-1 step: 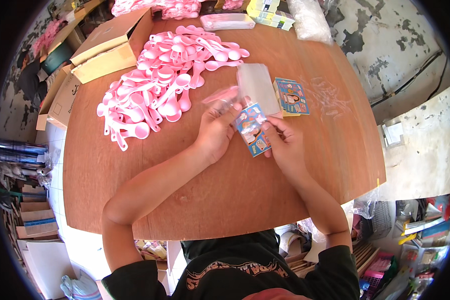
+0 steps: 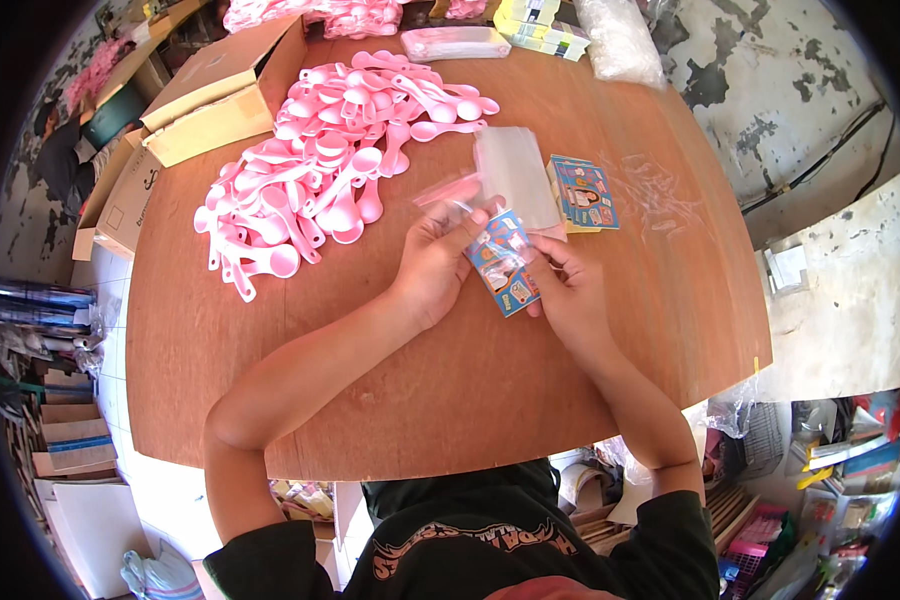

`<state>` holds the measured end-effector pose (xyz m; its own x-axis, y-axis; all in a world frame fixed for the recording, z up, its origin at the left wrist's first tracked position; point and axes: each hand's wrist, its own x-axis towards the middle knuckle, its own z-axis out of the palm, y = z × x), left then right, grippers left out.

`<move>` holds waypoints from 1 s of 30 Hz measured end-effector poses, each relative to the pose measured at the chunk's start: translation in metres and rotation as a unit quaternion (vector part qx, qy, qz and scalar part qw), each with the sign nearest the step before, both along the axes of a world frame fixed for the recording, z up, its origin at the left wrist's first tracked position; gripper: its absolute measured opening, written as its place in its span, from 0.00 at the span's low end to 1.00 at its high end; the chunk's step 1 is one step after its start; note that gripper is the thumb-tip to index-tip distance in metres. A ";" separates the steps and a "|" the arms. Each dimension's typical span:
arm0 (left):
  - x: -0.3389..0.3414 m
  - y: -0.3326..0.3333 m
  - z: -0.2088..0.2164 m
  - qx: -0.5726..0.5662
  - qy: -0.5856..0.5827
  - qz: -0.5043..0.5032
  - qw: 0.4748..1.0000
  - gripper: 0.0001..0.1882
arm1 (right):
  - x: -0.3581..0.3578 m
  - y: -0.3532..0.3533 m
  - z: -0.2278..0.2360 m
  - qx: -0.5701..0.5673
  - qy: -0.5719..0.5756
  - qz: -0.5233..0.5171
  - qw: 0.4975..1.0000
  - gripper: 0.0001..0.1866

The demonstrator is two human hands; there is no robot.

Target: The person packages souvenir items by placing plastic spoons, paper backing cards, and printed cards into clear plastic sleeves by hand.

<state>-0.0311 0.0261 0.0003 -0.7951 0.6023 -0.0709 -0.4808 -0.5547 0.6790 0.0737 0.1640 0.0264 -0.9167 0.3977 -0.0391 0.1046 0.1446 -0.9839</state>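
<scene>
Over the middle of the table, my left hand (image 2: 438,250) is closed, thumb against fingers. A clear plastic bag (image 2: 453,190) with a pinkish tint sticks out beyond it; whether something pink lies inside I cannot tell. My right hand (image 2: 568,290) pinches the right edge of a blue printed card (image 2: 503,262), which is tilted between both hands. The card's upper left edge meets my left thumb. Just beyond the hands lies a stack of clear plastic bags (image 2: 520,180). To its right is a pile of similar blue cards (image 2: 584,193). Fingers hide parts of the held card.
A large heap of pink spoons (image 2: 320,165) spreads over the table's left. Behind it stands a cardboard box (image 2: 220,90). Thin clear plastic pieces (image 2: 660,195) lie at the right. A clear pack (image 2: 455,43) and yellow-white packs (image 2: 540,30) sit at the far edge.
The blue card has shifted slightly down and left between my hands. The plastic bag at my left hand has moved a little to the right.
</scene>
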 end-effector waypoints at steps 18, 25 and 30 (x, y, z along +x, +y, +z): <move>0.020 0.004 -0.008 0.004 0.066 -0.140 0.988 0.15 | -0.009 0.015 -0.009 -0.140 0.082 0.036 0.986 0.19; 0.028 0.006 -0.001 0.020 -0.005 -0.145 0.989 0.22 | -0.008 0.012 -0.009 -0.175 0.121 0.027 0.977 0.10; 0.012 -0.001 0.014 0.034 0.020 -0.062 0.997 0.27 | -0.004 0.019 -0.009 -0.219 0.077 0.068 0.970 0.10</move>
<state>-0.0193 0.0247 0.0146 -0.7151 0.6990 0.0040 -0.5215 -0.5373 0.6628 0.0693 0.1825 0.0172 -0.9680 0.2484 -0.0361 -0.0383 -0.2886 -0.9567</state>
